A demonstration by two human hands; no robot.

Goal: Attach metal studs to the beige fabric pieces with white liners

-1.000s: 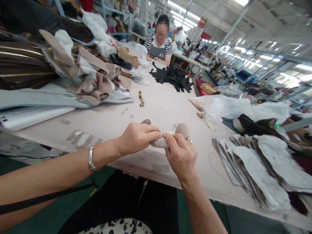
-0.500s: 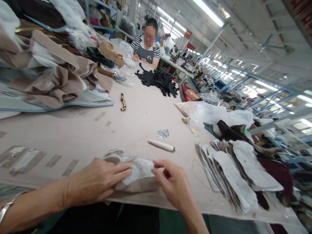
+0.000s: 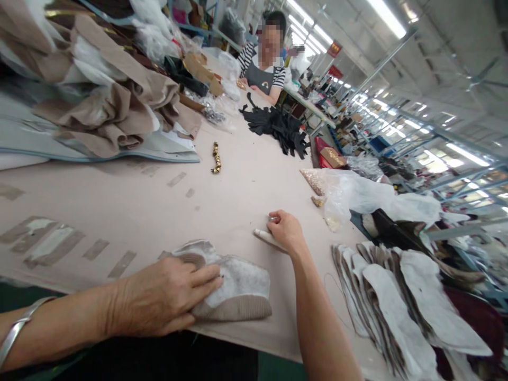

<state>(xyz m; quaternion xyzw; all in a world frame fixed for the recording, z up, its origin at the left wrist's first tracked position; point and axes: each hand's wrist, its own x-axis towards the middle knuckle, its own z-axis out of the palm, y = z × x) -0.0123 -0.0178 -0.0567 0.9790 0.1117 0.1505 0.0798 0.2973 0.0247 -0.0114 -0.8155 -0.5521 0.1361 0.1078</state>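
pressing spread left hand [image 3: 162, 299] flat on shoe piece [image 3: 242, 280]: seems soft, light, best held at ribbed edge. right hand [image 3: 286, 232] by white tool [image 3: 262, 235], grip hard to tell.

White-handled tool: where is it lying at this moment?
Head view, right of centre on the table: the white-handled tool lies partly under the right hand, beyond the fabric piece under the left hand.

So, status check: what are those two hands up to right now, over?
Left hand flat on the lined fabric piece. Right hand at the small shiny bits, lying across the white-handled tool. Stacked cut pieces lie right, untouched.
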